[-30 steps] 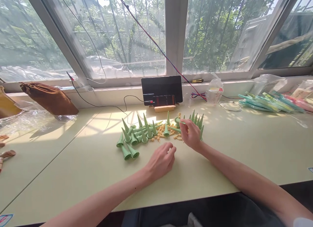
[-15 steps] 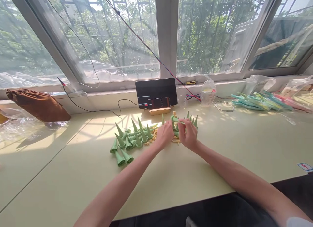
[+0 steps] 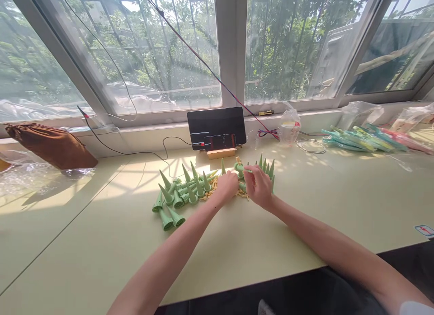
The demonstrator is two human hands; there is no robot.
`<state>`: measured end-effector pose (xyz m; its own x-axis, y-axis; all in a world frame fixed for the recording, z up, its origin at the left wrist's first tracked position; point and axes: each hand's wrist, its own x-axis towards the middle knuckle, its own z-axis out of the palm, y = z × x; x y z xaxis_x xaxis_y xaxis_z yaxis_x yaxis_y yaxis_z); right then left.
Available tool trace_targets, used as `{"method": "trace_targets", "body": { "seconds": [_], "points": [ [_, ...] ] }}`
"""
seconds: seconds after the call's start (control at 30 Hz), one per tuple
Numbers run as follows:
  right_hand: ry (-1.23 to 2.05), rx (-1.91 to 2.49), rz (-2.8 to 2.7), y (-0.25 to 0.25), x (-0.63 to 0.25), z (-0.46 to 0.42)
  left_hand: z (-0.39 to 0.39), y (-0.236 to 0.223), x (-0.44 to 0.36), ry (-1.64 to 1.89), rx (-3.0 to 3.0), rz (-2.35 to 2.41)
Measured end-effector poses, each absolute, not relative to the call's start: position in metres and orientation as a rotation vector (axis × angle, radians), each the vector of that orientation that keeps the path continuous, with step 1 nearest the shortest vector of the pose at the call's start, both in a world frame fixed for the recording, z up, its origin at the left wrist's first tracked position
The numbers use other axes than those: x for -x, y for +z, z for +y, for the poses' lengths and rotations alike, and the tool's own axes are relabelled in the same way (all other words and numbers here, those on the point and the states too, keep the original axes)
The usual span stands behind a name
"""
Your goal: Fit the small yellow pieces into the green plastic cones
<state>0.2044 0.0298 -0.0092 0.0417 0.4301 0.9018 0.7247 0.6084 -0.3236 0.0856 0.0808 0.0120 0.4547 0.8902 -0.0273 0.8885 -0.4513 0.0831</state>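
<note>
The green cone (image 3: 240, 167) is in the right hand (image 3: 258, 184), pinched toward its narrow end over the small yellow parts (image 3: 214, 184). It looks light, stiff and smooth, perhaps slippery near the tip; the wider rim should grip better. The left hand (image 3: 228, 186) curls close by; whether it holds anything, I cannot tell.
</note>
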Motion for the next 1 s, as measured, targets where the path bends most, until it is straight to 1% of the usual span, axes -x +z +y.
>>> {"method": "trace_targets", "body": {
  "seconds": [0.2,0.57,0.83,1.0],
  "points": [
    [-0.303,0.999,-1.662,-0.013,-0.206,0.034,0.067,0.012,-0.077,-0.031,-2.624,1.597],
    [-0.284,1.041,-1.687,-0.015,-0.208,0.038,0.057,0.014,-0.076,-0.026,-2.673,1.544],
    [-0.141,1.12,-1.824,-0.017,-0.209,0.043,0.036,0.016,-0.066,-0.072,-2.705,1.493],
    [-0.098,1.172,-1.858,-0.021,-0.209,0.045,0.029,0.014,-0.062,-0.025,-2.727,1.46]
  ]
}}
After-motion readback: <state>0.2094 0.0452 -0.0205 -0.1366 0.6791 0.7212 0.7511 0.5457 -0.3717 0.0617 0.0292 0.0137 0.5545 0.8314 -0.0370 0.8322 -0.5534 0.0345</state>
